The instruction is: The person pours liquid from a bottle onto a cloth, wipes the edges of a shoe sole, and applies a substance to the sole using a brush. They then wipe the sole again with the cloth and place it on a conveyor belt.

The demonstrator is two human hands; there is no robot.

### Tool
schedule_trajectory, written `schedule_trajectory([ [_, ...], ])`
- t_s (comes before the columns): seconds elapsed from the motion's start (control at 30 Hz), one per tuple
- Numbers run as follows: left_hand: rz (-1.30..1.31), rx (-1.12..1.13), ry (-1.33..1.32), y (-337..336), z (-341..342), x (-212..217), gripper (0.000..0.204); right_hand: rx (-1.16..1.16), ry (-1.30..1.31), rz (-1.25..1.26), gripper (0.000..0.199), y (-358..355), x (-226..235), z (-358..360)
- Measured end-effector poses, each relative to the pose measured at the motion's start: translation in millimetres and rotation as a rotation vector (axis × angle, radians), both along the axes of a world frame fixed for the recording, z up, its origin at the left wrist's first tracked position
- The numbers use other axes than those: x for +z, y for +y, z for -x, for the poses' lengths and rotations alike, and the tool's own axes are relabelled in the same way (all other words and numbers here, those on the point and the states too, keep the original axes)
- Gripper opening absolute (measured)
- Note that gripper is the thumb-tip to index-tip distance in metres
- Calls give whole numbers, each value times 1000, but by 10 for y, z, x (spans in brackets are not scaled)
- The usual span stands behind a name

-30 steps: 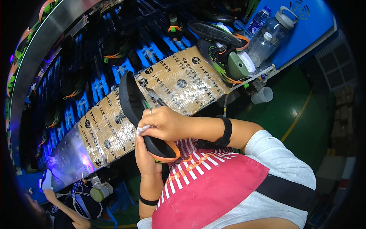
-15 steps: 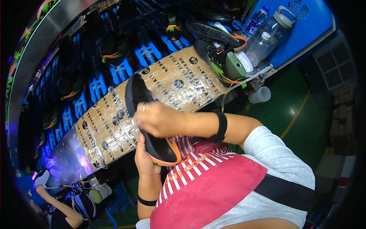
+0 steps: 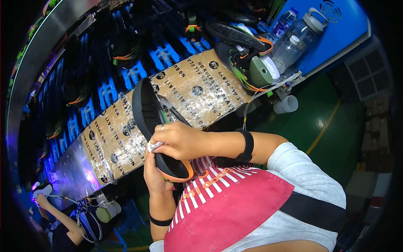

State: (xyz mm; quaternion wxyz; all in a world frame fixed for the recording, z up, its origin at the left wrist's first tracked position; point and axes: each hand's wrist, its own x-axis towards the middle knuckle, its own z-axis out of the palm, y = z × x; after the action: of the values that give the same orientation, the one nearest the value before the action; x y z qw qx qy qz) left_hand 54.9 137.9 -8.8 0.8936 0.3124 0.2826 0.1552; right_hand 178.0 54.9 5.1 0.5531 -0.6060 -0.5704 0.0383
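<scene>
Wiping shoe sole (image 3: 145, 113): left grip (image 3: 155, 174) closed under its orange heel, right grip (image 3: 178, 140) pinching white cloth (image 3: 153, 145) against the rim; steady, light strokes advised.

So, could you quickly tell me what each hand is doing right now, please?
Left hand: closed on the black shoe sole, gripping its orange-rimmed end from below.
Right hand: closed, pressing a small white cloth on the sole.

A flattened brown cardboard sheet (image 3: 184, 105) (black print, taped over) covers the workbench ahead.
</scene>
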Motion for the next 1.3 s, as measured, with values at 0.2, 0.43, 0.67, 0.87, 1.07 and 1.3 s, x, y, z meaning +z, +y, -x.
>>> schedule_trajectory([
  [0.2, 37, -40, 71, -70, -15, 27, 37, -227, -40, -41, 12, 106, 19, -97],
  [0.43, 35, 10, 34, 13, 18, -79, 35, -49, 59, 23, 11, 2, -4, 55],
  [0.67, 64, -62, 53, -103, -11, 77, 36, -319, -109, -74, 10, 96, 39, -133],
  [0.87, 80, -60, -68, 89, 89, -2, 39, -345, 306, 20, 13, -154, 319, -412],
  [1.07, 63, 4, -18, 24, 28, 53, 37, -170, 450, 30, 28, -175, 260, -234],
  [1.3, -31, -64, -18, -42, 47, 63, 39, 30, 237, 66, 16, -99, 193, -33],
])
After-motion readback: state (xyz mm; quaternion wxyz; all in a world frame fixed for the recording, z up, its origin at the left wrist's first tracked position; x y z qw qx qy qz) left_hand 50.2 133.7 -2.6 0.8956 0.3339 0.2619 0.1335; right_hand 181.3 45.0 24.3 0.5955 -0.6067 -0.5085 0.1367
